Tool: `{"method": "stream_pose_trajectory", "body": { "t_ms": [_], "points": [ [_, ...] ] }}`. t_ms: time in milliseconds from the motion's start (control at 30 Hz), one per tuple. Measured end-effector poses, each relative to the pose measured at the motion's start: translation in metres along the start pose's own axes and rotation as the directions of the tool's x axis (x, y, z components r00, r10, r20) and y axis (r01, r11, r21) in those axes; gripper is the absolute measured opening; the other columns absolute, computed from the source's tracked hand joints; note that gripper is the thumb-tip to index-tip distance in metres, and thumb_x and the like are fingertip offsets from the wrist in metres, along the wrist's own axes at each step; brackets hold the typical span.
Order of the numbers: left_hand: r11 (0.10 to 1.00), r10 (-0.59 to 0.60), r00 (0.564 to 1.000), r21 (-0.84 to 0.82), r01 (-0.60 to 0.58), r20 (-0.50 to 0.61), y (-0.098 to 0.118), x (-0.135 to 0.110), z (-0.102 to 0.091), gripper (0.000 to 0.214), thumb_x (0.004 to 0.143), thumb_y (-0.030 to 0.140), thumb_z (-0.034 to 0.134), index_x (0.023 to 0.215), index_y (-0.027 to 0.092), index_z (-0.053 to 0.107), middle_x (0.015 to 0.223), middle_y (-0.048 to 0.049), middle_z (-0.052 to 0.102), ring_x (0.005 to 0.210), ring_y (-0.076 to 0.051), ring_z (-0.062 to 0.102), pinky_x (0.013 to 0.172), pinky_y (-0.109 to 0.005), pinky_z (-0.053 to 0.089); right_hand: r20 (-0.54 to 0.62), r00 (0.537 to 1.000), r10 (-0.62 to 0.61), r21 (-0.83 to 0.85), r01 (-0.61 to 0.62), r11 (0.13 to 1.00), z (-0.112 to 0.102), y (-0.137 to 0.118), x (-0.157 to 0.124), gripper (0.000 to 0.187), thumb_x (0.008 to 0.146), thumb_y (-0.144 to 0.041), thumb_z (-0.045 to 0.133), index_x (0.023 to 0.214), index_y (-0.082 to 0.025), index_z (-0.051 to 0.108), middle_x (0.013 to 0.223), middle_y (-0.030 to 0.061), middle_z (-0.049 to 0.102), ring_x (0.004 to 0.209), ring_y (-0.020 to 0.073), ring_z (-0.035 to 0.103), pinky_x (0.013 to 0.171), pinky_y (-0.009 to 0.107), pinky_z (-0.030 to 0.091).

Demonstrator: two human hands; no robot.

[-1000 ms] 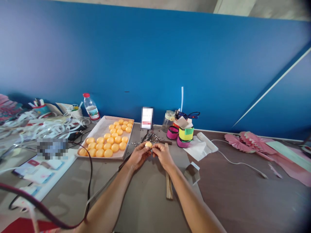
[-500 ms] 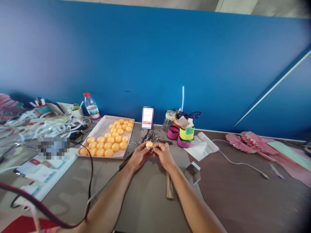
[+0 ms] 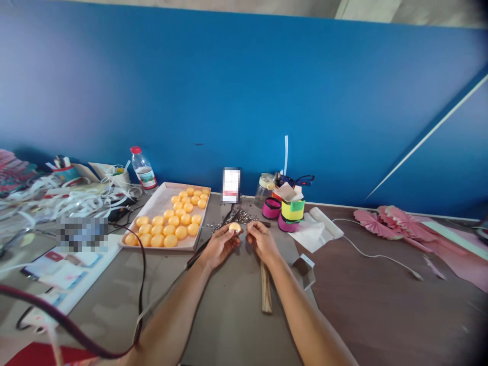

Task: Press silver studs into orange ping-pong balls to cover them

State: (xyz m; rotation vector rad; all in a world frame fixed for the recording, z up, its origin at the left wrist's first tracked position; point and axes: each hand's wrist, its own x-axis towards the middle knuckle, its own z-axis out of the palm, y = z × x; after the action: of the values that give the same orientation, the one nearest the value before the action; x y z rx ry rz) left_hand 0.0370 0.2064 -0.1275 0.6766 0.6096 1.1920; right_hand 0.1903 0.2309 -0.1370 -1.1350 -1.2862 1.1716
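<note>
Between the thumb and fingers of my left hand is a round yellow-orange piece, with a shiny spot on its near side. My right hand is a little to the right, apart from that piece. Its thumb and fingertips are pinched together, and whatever they hold is too small to make out. A scatter of small shiny metal bits lies just behind both hands. Under my right wrist runs the wooden handle of a tool. Similar yellow-orange pieces sit in a shallow cardboard tray on the left.
A phone stands against the blue partition. Right of it are a glass jar and magenta and yellow bands. A water bottle, tangled white strips and a dark cable occupy the left. Pink pleated paper lies far right.
My right hand has drawn away to the right from the round piece. My left hand still holds it, now turned so a shiny part shows.
</note>
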Motion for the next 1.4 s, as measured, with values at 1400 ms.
{"method": "stream_pose_trajectory", "body": {
  "t_ms": [1400],
  "points": [
    [0.990,-0.027,0.999,-0.138,0.022,-0.032,0.007,0.001,-0.009,0.044,0.072,0.013,0.072,0.115,0.018,0.060,0.085,-0.0022,0.066,0.068,-0.012,0.064,0.064,-0.023,0.052,0.032,0.952,-0.304,-0.595,0.263,0.760,-0.004,0.006,-0.002,0.033,0.082,-0.011,0.039,0.099,-0.016,0.067,0.098,0.0110,0.068,0.097,0.0215,0.058,0.087,0.033,0.042]
  ]
}}
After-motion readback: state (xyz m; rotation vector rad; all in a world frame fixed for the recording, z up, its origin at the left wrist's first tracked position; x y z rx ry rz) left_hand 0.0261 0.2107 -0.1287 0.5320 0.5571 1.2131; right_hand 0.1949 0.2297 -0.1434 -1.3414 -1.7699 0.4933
